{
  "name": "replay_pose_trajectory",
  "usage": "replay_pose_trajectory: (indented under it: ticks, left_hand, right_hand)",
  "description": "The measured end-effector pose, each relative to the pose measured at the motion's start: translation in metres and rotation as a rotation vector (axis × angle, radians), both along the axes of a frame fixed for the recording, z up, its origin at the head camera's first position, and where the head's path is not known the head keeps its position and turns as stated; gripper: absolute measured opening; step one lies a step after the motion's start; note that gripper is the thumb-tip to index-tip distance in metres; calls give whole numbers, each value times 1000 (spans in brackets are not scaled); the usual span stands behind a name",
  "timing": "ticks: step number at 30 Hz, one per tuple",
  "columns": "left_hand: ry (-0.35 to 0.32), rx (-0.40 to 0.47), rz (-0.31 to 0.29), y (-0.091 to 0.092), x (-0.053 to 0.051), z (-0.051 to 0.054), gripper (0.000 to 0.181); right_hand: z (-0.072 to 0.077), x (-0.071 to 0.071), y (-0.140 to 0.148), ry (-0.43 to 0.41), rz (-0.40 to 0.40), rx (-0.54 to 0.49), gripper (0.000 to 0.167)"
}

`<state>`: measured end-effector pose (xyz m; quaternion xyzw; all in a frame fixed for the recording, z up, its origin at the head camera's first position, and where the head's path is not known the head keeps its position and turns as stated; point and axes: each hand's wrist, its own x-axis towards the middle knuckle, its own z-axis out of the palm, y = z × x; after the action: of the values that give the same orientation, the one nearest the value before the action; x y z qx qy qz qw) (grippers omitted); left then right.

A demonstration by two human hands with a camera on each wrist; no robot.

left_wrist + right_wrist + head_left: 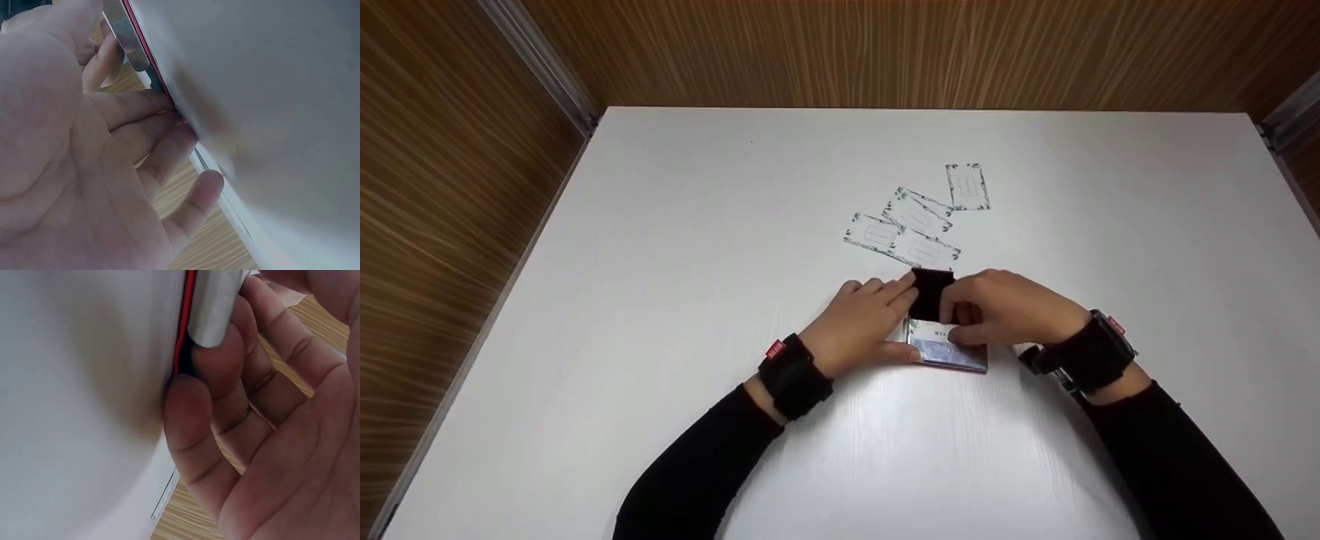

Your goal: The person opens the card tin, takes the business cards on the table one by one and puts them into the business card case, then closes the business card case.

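white tabletop (pixel 660 262); brown wood-grain walls (pixel 885 52); grey metal corner strips (pixel 538 60)

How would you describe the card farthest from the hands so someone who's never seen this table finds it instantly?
On the white table, look past the left hand and right hand to a group of white cards with printed borders. The farthest card lies at that group's right end. Its long sides run roughly front to back, while its neighbours lie slanted crosswise.

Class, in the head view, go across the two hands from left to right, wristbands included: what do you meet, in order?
Black left wristband with a red tag, left hand, small flat rectangular case with black far part, right hand, black right wristband with a red tag.
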<state>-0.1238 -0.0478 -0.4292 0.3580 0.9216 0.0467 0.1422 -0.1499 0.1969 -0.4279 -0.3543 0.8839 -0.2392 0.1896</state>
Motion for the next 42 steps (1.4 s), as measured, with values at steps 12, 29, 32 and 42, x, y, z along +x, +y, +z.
replay_pose_trajectory:
  ticks: [12, 29, 32, 42]
  left_hand:
    - [0, -17, -1, 1, 0, 1, 91]
    - [-7, 8, -1, 1, 0, 1, 90]
    - [0, 8, -3, 3, -1, 2, 91]
    - [-12, 5, 3, 1, -1, 3, 91]
  right_hand:
    - [-1, 1, -1, -29, 3, 4, 11]
    - [-2, -13, 21, 201, -141, -12, 54]
    - [-3, -13, 23, 191, -126, 7, 58]
    - [4, -15, 28, 273, -214, 78, 42]
